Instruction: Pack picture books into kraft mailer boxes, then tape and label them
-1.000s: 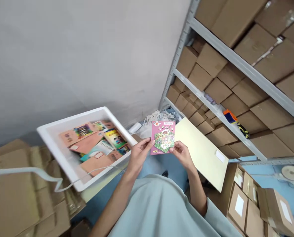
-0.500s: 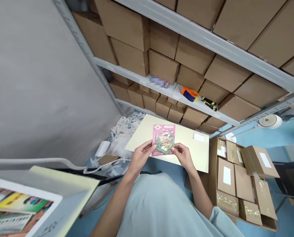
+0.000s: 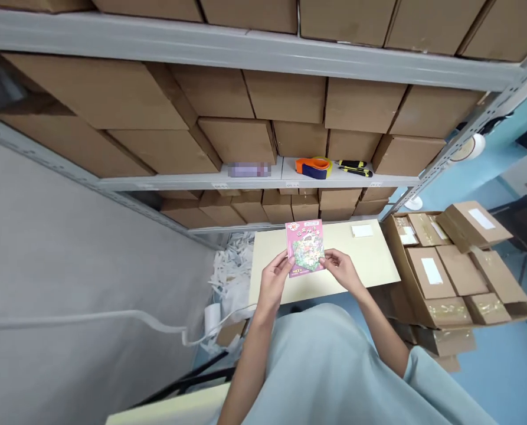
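A small pink book (image 3: pixel 307 247) with a flowery picture on its cover is held up in front of me, cover facing me. My left hand (image 3: pixel 275 277) grips its lower left edge, thumb on the front. At the lower right corner, my right hand (image 3: pixel 340 268) pinches it between thumb and fingers. Behind and below the book lies a pale yellow tabletop (image 3: pixel 267 248). A white slip or small box (image 3: pixel 362 231) rests on that table, to the right of the book.
Metal shelving (image 3: pixel 245 48) full of cardboard boxes stands ahead. Its ledge carries an orange and blue tape dispenser (image 3: pixel 313 167) and black-yellow utility knives (image 3: pixel 355 169). A large carton (image 3: pixel 435 268) of smaller boxes sits right. Paper scraps (image 3: pixel 232 265) lie left, near a white cable (image 3: pixel 143 319).
My view has turned, bringing the shelves level and moving the printed picture at lower left out of sight. Both hands keep the same hold on the book.
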### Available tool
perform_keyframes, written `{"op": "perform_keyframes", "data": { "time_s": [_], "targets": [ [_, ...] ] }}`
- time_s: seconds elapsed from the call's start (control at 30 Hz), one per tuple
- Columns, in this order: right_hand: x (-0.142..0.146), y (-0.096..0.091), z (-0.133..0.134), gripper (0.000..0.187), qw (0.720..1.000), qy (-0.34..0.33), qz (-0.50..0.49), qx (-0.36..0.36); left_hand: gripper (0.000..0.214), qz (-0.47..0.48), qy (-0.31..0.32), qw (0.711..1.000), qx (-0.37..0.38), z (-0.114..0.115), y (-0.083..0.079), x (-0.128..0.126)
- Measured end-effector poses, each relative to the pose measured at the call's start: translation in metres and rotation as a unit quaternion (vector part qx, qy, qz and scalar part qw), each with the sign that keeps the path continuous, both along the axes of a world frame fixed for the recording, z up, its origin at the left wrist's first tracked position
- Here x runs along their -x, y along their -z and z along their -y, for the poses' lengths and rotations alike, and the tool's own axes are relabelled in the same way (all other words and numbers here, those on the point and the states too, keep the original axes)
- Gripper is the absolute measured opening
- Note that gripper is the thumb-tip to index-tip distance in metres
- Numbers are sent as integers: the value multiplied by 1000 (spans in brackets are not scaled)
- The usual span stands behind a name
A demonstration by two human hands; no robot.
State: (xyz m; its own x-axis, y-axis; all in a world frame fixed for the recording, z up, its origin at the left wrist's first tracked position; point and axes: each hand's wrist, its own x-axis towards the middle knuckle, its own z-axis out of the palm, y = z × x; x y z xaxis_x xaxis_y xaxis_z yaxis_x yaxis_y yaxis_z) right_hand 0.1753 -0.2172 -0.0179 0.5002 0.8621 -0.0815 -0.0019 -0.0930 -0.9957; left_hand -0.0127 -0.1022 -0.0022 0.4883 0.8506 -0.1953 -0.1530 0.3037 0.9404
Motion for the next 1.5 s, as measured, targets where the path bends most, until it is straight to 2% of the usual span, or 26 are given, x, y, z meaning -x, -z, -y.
{"op": "perform_keyframes", "data": {
  "time_s": [0.3, 0.53, 0.6, 0.73, 0.8, 0.87, 0.97, 1.07, 1.13, 1.23, 1.27, 1.4, 1.5],
  "targets": [
    [30, 1, -28, 47, 997, 64, -17, -46, 75, 19, 47, 999, 0, -41, -7, 14],
    [39, 3, -56, 49, 996, 50, -14, -74, 83, -2, 38, 999, -16, -59, -10, 26],
    [38, -2, -64, 47, 995, 57, 23, -77, 80, 2, 19, 1000, -17, -63, -13, 26],
    [34, -26, -74, 36, 973, 128, 156, -108, 81, 22, -29, 999, -16, -69, -19, 12],
    [33, -40, -78, 33, 972, 99, 177, -123, 80, 28, -46, 998, -26, -68, -21, -2],
    [33, -49, -85, 34, 978, 53, 160, -119, 78, 23, -60, 997, -50, -62, -24, -18],
    [28, -55, -95, 45, 988, 39, 115, -101, 66, -14, -55, 989, -134, -46, -30, -41],
    [12, -57, -101, 46, 990, 58, 65, -111, 46, -66, -9, 957, -282, -35, -37, -55],
    [-5, -59, -101, 51, 989, 58, 14, -137, 44, -88, -16, 938, -334, -38, -41, -59],
    [-31, -64, -95, 60, 986, 15, -50, -158, 58, -113, -98, 942, -300, -57, -43, -60],
    [-38, -66, -92, 61, 986, -2, -57, -155, 62, -118, -103, 949, -274, -64, -43, -60],
    [-57, -73, -84, 64, 989, -37, -50, -134, 62, -92, -10, 978, -187, -77, -44, -61],
    [-61, -74, -83, 67, 989, -44, -45, -133, 59, -70, -9, 983, -172, -71, -48, -65]
  ]
}}
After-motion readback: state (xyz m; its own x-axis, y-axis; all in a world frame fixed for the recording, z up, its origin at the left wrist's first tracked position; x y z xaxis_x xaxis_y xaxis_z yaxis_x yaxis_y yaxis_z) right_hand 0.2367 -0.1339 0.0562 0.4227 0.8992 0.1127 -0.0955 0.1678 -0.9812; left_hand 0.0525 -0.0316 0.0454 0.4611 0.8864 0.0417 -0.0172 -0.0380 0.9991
